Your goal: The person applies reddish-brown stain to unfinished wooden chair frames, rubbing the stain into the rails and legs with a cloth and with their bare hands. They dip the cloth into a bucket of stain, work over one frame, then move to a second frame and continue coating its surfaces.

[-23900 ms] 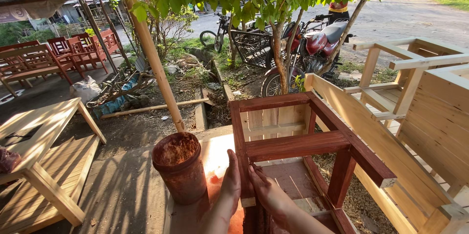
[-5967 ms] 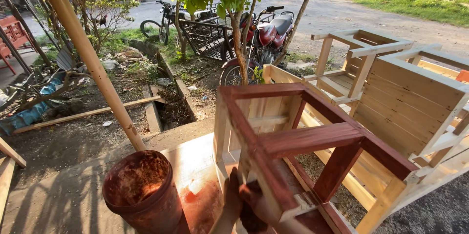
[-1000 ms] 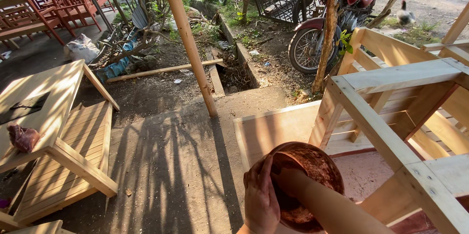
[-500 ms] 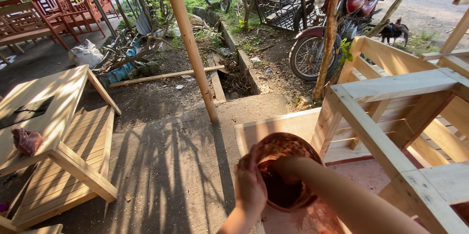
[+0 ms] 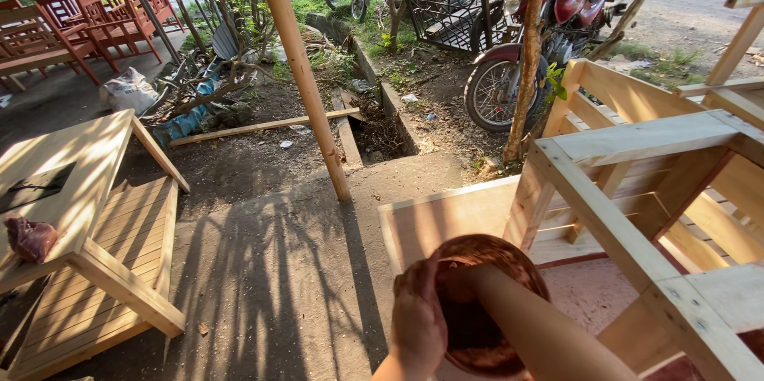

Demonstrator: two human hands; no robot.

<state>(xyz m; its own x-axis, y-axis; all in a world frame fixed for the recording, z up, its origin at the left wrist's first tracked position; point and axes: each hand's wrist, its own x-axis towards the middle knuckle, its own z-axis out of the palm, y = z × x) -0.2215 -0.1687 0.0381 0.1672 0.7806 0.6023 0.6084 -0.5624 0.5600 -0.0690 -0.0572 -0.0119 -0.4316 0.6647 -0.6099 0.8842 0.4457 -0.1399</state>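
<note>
A round, stain-coated reddish-brown bucket (image 5: 509, 252) sits at the bottom of the head view on a pale wooden board (image 5: 446, 218). My left hand (image 5: 418, 324) grips the bucket's near-left rim. My right forearm (image 5: 541, 329) reaches down into the bucket, and that hand is hidden inside it. Just right of the bucket stands an unpainted wooden chair frame (image 5: 629, 142), its lower parts tinted reddish.
A pale slatted bench (image 5: 79, 206) lies at the left with a reddish rag (image 5: 30, 238) on it. A bamboo post (image 5: 306, 87) rises from the concrete floor ahead. Beyond are a motorcycle (image 5: 565, 7), a thin tree trunk (image 5: 529, 47), red chairs (image 5: 87, 15) and a ditch.
My right arm has gone deeper into the bucket while my left hand stays on the rim. The bucket now sits lower and further right in view.
</note>
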